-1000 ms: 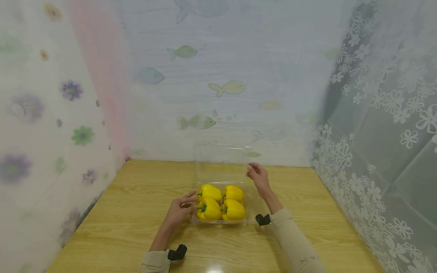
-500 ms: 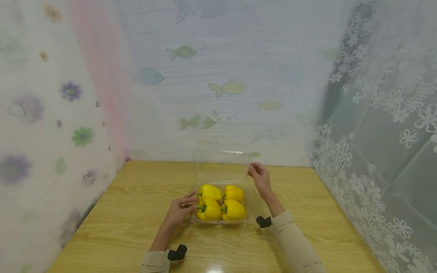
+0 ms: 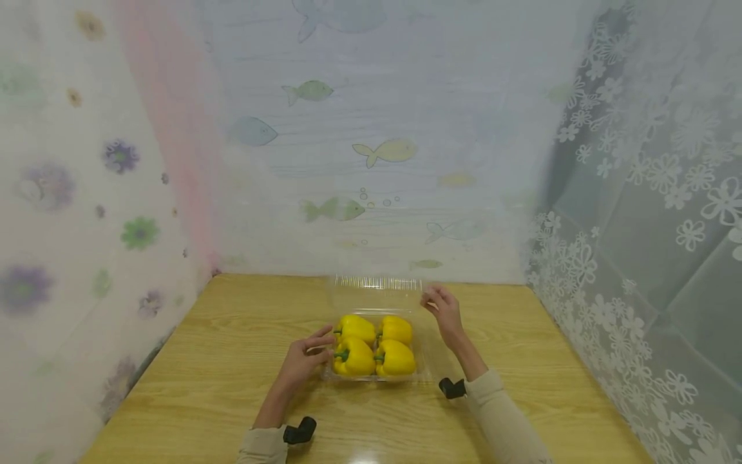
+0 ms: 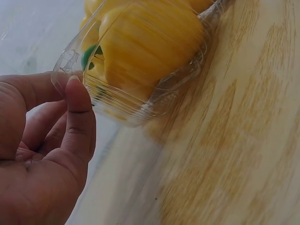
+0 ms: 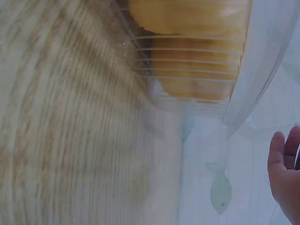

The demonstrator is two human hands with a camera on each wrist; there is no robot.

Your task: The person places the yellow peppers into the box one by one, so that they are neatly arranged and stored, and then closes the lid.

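A clear plastic clamshell box (image 3: 377,379) sits on the table in the head view, holding several yellow bell peppers (image 3: 396,358) with green stems. Its see-through lid (image 3: 377,296) stands raised at the back, tilted. My left hand (image 3: 303,361) is at the box's left side; in the left wrist view its thumb and forefinger pinch the box's rim (image 4: 70,70). My right hand (image 3: 443,312) pinches the lid's right edge with thumb and fingers. The right wrist view shows only part of that hand (image 5: 286,173), with the ribbed box wall (image 5: 192,68) to its upper left.
The wooden table (image 3: 232,348) runs back to a pale fish-print curtain (image 3: 377,161). A flowered curtain (image 3: 116,212) hangs at the left, and a grey one with white flowers (image 3: 649,225) at the right. Each wrist carries a small black camera (image 3: 300,430).
The lid has tipped so that its top edge sits lower in view. My right hand has moved slightly down with it, while the left hand and peppers have stayed in place.
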